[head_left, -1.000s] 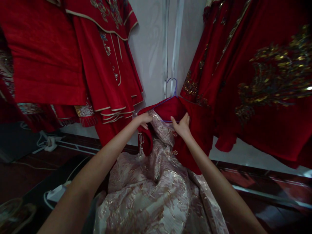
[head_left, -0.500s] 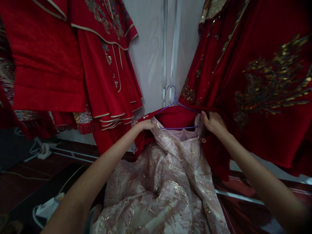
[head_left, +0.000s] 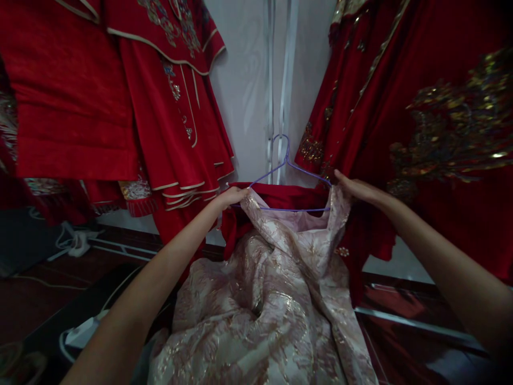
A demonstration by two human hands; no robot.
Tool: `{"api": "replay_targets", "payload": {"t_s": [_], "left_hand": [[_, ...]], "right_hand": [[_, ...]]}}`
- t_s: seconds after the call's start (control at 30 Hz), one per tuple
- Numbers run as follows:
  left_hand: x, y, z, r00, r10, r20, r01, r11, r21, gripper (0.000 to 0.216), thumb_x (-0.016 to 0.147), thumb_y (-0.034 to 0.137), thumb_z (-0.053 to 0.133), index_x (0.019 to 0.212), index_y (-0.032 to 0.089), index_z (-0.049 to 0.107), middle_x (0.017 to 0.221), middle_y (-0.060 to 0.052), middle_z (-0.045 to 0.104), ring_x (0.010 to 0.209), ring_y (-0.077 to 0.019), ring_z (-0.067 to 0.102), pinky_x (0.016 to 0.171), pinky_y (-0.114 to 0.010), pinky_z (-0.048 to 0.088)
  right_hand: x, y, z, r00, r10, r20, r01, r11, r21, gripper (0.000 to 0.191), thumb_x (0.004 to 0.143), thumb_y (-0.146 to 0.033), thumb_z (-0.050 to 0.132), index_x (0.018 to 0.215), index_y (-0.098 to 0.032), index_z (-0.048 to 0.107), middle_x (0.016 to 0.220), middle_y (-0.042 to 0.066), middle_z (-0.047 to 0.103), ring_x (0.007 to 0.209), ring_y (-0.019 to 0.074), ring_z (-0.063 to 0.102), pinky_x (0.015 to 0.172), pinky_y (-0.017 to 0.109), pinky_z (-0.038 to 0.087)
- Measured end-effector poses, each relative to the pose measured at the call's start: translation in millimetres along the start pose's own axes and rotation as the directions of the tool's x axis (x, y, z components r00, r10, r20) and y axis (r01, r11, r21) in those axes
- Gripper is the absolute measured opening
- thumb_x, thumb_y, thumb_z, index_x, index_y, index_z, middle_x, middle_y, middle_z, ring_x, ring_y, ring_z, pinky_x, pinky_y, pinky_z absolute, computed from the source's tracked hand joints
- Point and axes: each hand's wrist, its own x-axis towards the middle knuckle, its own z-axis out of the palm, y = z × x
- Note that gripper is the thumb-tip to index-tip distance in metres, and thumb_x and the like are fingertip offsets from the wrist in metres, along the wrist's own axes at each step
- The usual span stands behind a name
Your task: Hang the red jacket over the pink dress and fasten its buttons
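A pale pink brocade dress (head_left: 280,289) with shiny threads hangs in front of me on a purple hanger (head_left: 294,210). My left hand (head_left: 234,197) is closed on the dress's left shoulder, where the hanger's end sits. At the other shoulder, my right hand (head_left: 352,188) grips the fabric, its thumb pointing up beside the hanger arm. The fingers of both hands are partly hidden behind the cloth. Directly behind the neckline a red garment (head_left: 276,195) with small beaded ornaments shows through the hanger.
Red embroidered garments (head_left: 160,117) hang at the left, and a red garment with gold sequins (head_left: 452,128) at the right. Metal poles (head_left: 270,80) stand before a pale wall. A white power strip (head_left: 82,332) with a cord lies low at the left.
My right hand has moved slightly right and up, and my left hand slightly left and up. The dress's shoulders are spread wider on the hanger. The red garment behind has sagged lower.
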Motion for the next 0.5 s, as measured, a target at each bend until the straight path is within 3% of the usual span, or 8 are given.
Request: {"api": "replay_targets", "payload": {"t_s": [0.07, 0.17, 0.37, 0.5], "left_hand": [[3, -2, 7, 1.000, 0.009, -0.014, -0.009, 1.000, 0.015, 0.051, 0.079, 0.056, 0.046, 0.090, 0.011, 0.066, 0.092, -0.010, 0.067, 0.075, -0.0185, 0.059, 0.060, -0.025, 0.044], [5, -6, 15, 0.990, 0.099, -0.103, -0.094, 0.994, 0.055, 0.044, 0.085, 0.045, 0.041, 0.089, 0.008, 0.065, 0.089, -0.010, 0.066, 0.076, -0.0168, 0.058, 0.065, -0.024, 0.045], [2, -22, 9, 0.967, 0.235, -0.097, -0.238, 0.971, -0.026, 0.039, 0.085, 0.043, 0.042, 0.101, 0.015, 0.064, 0.086, -0.004, 0.066, 0.077, -0.0144, 0.058, 0.068, -0.023, 0.047], [11, -29, 6, 0.943, 0.278, -0.183, -0.284, 0.959, -0.008, 0.036, 0.085, 0.036, 0.043, 0.095, 0.012, 0.068, 0.090, -0.006, 0.069, 0.084, -0.0161, 0.059, 0.074, -0.023, 0.046]], "right_hand": [[-8, 4, 0, 0.990, -0.137, 0.022, 0.133, 0.983, 0.129, 0.063, 0.078, -0.072, 0.035, 0.069, -0.016, 0.064, 0.058, 0.004, 0.059, 0.054, 0.0164, 0.054, 0.055, 0.030, 0.042], [-23, 10, 3, 0.959, -0.276, -0.067, 0.284, 0.934, 0.218, 0.050, 0.073, -0.065, 0.053, 0.085, -0.018, 0.064, 0.073, 0.000, 0.063, 0.062, 0.0133, 0.055, 0.058, 0.026, 0.042], [-32, 13, 9, 0.936, -0.323, -0.141, 0.351, 0.889, 0.293, 0.038, 0.071, -0.052, 0.063, 0.085, -0.017, 0.066, 0.080, 0.002, 0.065, 0.068, 0.0126, 0.054, 0.065, 0.026, 0.041], [-28, 13, 13, 0.941, -0.279, -0.194, 0.332, 0.873, 0.358, 0.023, 0.074, -0.038, 0.063, 0.083, -0.017, 0.065, 0.076, 0.002, 0.064, 0.066, 0.0112, 0.052, 0.064, 0.024, 0.040]]}}
